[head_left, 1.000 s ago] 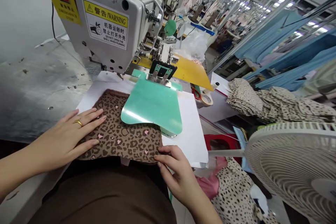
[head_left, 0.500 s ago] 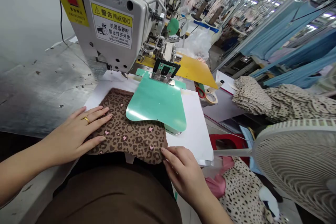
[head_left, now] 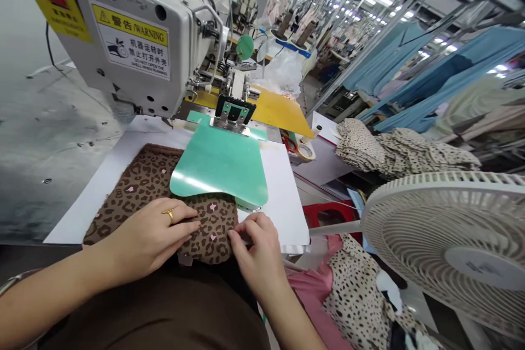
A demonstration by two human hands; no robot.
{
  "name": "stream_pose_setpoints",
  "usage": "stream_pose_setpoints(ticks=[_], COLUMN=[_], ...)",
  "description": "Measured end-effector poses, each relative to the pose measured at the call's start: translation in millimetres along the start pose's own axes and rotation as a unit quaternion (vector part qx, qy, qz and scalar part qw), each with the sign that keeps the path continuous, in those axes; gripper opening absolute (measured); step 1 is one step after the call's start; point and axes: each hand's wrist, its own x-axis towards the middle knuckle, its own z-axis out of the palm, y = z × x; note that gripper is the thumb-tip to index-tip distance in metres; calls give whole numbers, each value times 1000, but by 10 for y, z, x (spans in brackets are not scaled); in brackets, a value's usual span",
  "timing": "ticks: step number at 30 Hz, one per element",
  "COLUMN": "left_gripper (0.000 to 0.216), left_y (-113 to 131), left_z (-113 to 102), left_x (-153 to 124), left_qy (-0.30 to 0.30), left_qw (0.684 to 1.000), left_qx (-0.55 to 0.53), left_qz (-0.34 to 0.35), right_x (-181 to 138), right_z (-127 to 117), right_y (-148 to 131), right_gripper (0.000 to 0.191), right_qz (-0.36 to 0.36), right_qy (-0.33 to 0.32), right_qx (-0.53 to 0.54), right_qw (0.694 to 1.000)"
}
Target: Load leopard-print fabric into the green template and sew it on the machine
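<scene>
A piece of brown leopard-print fabric (head_left: 137, 180) with pink spots lies on a white sheet (head_left: 283, 213). Part of it is under a green template plate (head_left: 221, 167), which a metal clamp (head_left: 232, 123) of the sewing machine (head_left: 135, 22) holds at its far edge. My left hand (head_left: 156, 232), a gold ring on one finger, rests on the fabric just below the plate with fingers stretched out. At the fabric's right edge, my right hand (head_left: 258, 249) pinches the cloth between thumb and fingers. The fabric's near edge hangs by my lap.
A white fan (head_left: 430, 224) stands close on the right. Beyond the sheet are red scissors (head_left: 289, 142) and a tape roll (head_left: 305, 151). Spotted cloth is stacked (head_left: 402, 147) at the right, and more spotted cloth (head_left: 356, 295) lies below the fan.
My left hand has slid right across the fabric, from its left side to below the plate. My right hand stays at the right edge. The view has turned right.
</scene>
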Motion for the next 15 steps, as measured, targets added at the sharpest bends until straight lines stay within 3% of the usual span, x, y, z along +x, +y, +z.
stream_pose_setpoints(ticks=[5,15], left_gripper=[37,45], left_y=[-39,-27], left_z=[2,-29], left_x=[-99,-13], left_qy=[-23,-89], left_qw=[999,996], left_qx=[-26,-7], left_qz=[-7,3], right_x=[42,75], right_z=[10,-19], right_y=[17,23], right_gripper=[17,12], right_qz=[22,17], right_qy=[8,-17], right_qx=[41,-5], right_qw=[999,1000])
